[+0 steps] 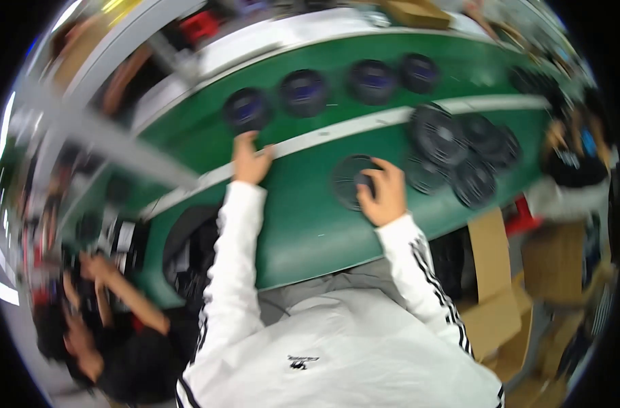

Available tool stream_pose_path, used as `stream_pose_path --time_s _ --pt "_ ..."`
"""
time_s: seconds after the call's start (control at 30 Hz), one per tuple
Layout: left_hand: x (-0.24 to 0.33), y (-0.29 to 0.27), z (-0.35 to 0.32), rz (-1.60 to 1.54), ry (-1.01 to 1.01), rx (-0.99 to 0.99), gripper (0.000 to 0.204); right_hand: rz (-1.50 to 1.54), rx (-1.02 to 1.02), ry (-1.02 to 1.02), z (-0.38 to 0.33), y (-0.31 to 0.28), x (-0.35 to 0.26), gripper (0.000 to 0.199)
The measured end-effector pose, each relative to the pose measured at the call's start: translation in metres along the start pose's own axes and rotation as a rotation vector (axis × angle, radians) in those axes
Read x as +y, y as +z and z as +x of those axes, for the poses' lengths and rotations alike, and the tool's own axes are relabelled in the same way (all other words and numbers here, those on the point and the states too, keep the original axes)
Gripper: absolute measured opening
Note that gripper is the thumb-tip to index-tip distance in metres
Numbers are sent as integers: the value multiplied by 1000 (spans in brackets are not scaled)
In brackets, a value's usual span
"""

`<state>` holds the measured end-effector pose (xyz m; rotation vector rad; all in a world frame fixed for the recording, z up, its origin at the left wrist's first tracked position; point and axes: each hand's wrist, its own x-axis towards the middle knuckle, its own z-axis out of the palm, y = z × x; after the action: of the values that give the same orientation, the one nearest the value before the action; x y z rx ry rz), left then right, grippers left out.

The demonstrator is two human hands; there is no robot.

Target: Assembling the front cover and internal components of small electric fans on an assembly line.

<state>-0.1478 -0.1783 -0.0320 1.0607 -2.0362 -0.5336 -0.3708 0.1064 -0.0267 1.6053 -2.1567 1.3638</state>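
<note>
On the green work surface, my right hand (386, 194) curves its thumb and fingers around the right side of a round black grille (345, 178). The dark part between those fingers is blurred. My left hand (251, 162) is stretched forward, thumb apart, with its fingertips at the near edge of a round black part with a purple-blue centre (247, 110). Whether they touch it is unclear. Similar round parts (304, 93) stand in a row to its right. Beyond my right hand lies a pile of black round grilles (438, 136), some overlapping.
A white raised strip (323, 134) divides the green bench (303, 231). A dark bag-like heap (187, 248) lies at the left. A co-worker in black (130, 353) works at far left, another person (575, 163) at right. Open cardboard boxes (493, 319) stand at lower right.
</note>
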Motion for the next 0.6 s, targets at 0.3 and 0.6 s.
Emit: stream_pose_path --time_s 0.3,0.6 --pt "-9 3 -26 107 87 -61 22 22 -36 -138 22 7 -21 33" --pt "1 -2 -37 29 91 -65 17 1282 645 -1100 104 -84 -220 44"
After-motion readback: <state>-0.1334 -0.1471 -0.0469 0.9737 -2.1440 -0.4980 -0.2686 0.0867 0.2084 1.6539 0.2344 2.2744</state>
